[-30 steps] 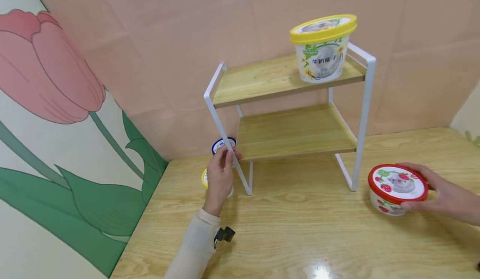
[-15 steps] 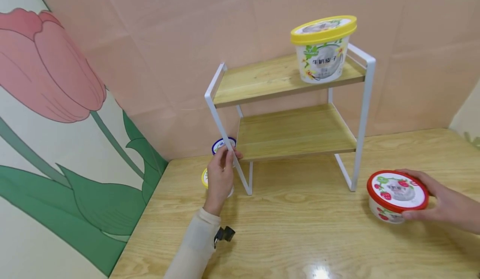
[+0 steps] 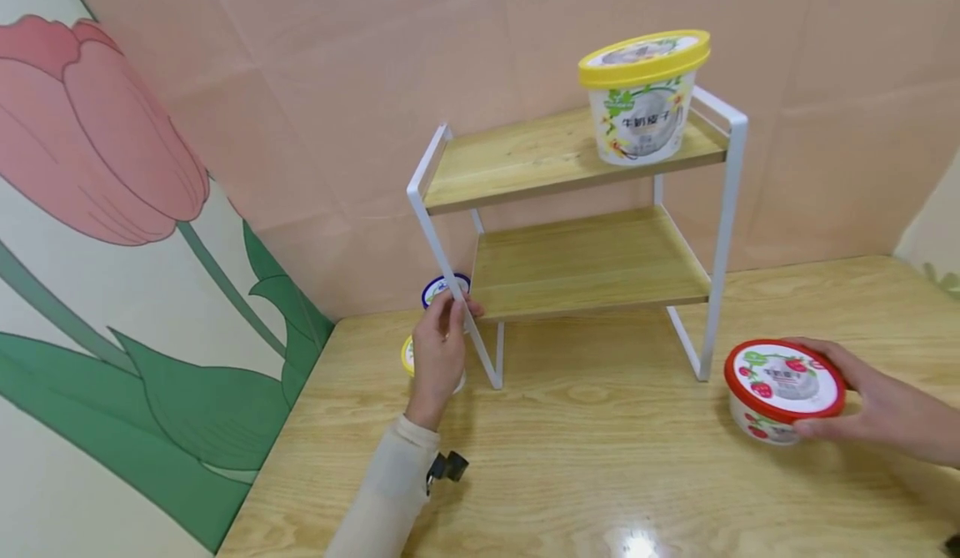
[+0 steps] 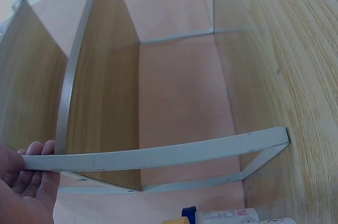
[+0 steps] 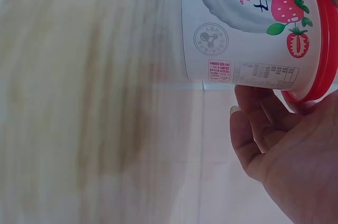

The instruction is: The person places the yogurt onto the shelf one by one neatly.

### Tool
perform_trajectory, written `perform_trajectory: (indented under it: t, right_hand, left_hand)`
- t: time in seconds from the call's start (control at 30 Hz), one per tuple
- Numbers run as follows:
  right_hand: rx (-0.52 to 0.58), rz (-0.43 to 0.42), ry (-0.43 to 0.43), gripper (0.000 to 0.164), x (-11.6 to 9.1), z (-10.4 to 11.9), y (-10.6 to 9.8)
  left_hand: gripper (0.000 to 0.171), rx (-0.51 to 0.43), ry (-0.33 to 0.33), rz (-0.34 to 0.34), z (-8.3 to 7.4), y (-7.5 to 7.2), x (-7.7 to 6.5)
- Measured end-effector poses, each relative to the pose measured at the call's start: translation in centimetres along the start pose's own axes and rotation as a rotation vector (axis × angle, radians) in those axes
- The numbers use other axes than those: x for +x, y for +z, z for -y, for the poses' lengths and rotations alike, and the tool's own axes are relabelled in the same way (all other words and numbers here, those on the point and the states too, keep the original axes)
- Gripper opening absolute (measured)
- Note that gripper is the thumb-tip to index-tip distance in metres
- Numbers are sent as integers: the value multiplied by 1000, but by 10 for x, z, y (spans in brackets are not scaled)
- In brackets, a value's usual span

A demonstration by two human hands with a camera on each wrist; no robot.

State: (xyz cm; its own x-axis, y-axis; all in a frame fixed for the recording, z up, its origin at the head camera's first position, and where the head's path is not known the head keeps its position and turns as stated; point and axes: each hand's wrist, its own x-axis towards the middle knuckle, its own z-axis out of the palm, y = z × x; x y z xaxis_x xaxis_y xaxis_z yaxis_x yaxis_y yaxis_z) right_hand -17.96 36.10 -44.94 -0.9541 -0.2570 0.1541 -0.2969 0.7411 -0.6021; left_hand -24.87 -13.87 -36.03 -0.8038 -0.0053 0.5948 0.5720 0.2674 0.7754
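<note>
My right hand (image 3: 873,399) grips a white tub with a red lid (image 3: 783,381) and strawberry print, right of the shelf's front leg. In the right wrist view the tub (image 5: 248,28) lies across the upper right, with fingers (image 5: 259,113) against its side. I cannot tell whether its base touches the table. My left hand (image 3: 441,354) holds the white front left post of a two-tier shelf (image 3: 592,262). The left wrist view has the thumb and fingers around that white metal bar (image 4: 148,156). On the shelf's upper board stands a tub with a yellow lid (image 3: 643,95).
Behind my left hand, left of the shelf, are a blue-lidded tub (image 3: 444,287) and another yellow-lidded tub (image 3: 408,355), both partly hidden. The shelf stands on a wood-grain table (image 3: 585,466) against a pink backdrop (image 3: 360,82). A tulip-painted panel (image 3: 112,141) is on the left.
My right hand has brought the red-lidded tub a little nearer to me, then slightly left. The left hand keeps its place on the shelf post.
</note>
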Motion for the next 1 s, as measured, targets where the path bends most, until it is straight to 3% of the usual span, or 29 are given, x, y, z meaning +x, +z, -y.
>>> perform_trajectory:
  t: [0.57,1.0]
  right_hand:
    - [35,42,0,89,11,12,7]
    - [55,42,-56,90,15,18,12]
  left_hand:
    - [28,-3,4,-2,0,0,1]
    - [29,14,6,9,0,0,1]
